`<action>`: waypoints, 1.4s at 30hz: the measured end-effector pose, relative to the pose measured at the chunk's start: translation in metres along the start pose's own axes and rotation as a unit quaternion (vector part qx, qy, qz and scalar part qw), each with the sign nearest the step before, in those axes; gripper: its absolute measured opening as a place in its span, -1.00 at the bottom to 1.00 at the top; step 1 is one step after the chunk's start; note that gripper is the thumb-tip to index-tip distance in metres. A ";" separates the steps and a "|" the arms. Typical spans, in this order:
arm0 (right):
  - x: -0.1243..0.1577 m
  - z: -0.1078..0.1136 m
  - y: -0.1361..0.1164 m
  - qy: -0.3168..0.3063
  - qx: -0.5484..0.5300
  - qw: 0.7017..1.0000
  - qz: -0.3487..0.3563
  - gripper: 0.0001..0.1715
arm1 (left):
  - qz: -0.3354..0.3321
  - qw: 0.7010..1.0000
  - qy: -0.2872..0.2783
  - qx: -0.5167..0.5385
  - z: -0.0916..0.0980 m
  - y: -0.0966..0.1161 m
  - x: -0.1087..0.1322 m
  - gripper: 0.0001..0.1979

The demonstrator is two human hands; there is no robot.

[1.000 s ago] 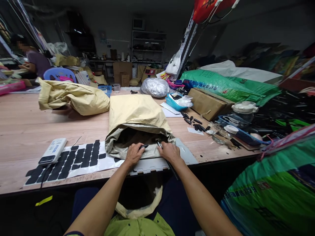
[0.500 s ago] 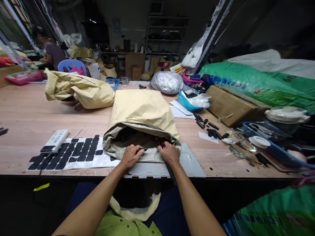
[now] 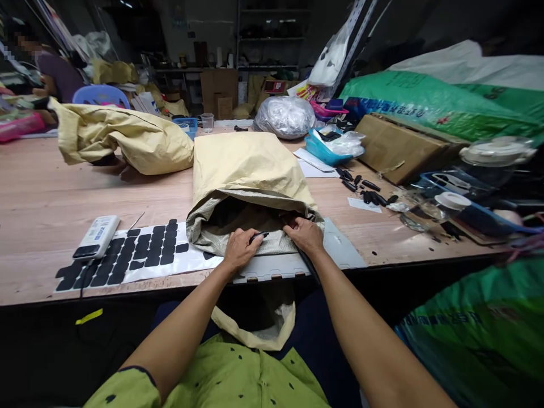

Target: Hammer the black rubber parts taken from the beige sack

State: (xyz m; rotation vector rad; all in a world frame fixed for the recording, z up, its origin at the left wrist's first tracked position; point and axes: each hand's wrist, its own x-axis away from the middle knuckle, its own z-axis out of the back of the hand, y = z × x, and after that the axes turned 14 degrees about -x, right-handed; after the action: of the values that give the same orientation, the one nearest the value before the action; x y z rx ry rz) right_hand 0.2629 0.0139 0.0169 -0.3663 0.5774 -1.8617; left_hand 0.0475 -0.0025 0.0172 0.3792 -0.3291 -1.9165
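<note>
A yellow woven bag [image 3: 253, 161] lies on the table with its mouth towards me, the grey lining folded outward and the inside dark. My left hand [image 3: 241, 248] rests at the left-middle of the lower rim, fingers closed on a small, slim black piece [image 3: 259, 234]. My right hand [image 3: 306, 234] is at the right part of the mouth, fingers curled and pinched near the rim. Under it a long black tube-like thing [image 3: 309, 267] runs down over the table edge. Whether its upper end is in my fingers is partly hidden.
Left of the bag are a sheet of black stickers [image 3: 147, 252] and a white device [image 3: 97, 238] with a cable. A second yellow bag [image 3: 127, 136] lies behind. To the right are black pieces [image 3: 374, 197], a carton [image 3: 408, 148] and a blue tray [image 3: 480, 212]. A person [image 3: 59, 68] sits far left.
My view has tilted and shifted, so the table appears higher and slanted. Both hands stay at the bag's mouth with nearly the same grip; the black piece remains in my left hand.
</note>
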 end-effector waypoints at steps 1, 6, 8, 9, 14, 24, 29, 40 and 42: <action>0.000 0.000 -0.001 0.001 0.000 1.000 -0.002 -0.68 | -0.001 1.000 0.000 0.002 0.000 0.000 0.000 -0.72; 0.000 0.000 0.000 -0.005 0.010 1.000 -0.005 -0.69 | 0.000 1.000 0.000 0.026 -0.003 0.001 0.001 -0.72; 0.000 -0.001 0.002 -0.006 0.012 1.000 -0.007 -0.68 | -0.004 0.999 0.003 0.037 -0.004 0.002 0.002 -0.73; 0.000 -0.001 0.003 -0.007 0.011 1.000 -0.009 -0.67 | -0.006 0.999 0.005 0.041 -0.004 0.002 0.002 -0.73; -0.001 -0.002 0.008 -0.004 -0.012 1.000 -0.002 -0.65 | -0.014 0.999 0.001 0.053 -0.004 0.002 0.004 -0.72; 0.000 0.000 0.005 -0.006 -0.034 0.999 -0.006 -0.66 | -0.012 0.999 0.000 0.052 -0.004 0.002 0.004 -0.72; -0.002 -0.001 0.007 -0.002 -0.031 1.000 -0.002 -0.68 | 0.010 0.999 0.005 0.050 -0.003 0.001 0.003 -0.61; -0.004 -0.002 0.006 0.001 -0.037 0.999 -0.010 -0.69 | 0.013 0.990 0.029 0.141 0.002 -0.005 0.002 -0.82; -0.004 -0.002 0.006 0.003 -0.041 0.999 -0.005 -0.68 | 0.013 0.986 0.034 0.163 0.000 -0.006 0.002 -0.81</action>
State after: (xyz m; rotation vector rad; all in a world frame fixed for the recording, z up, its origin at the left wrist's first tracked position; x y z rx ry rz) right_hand 0.2682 0.0162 0.0123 -0.4198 0.6579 -1.8536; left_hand 0.0417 -0.0021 0.0148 0.6510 -0.6031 -1.8204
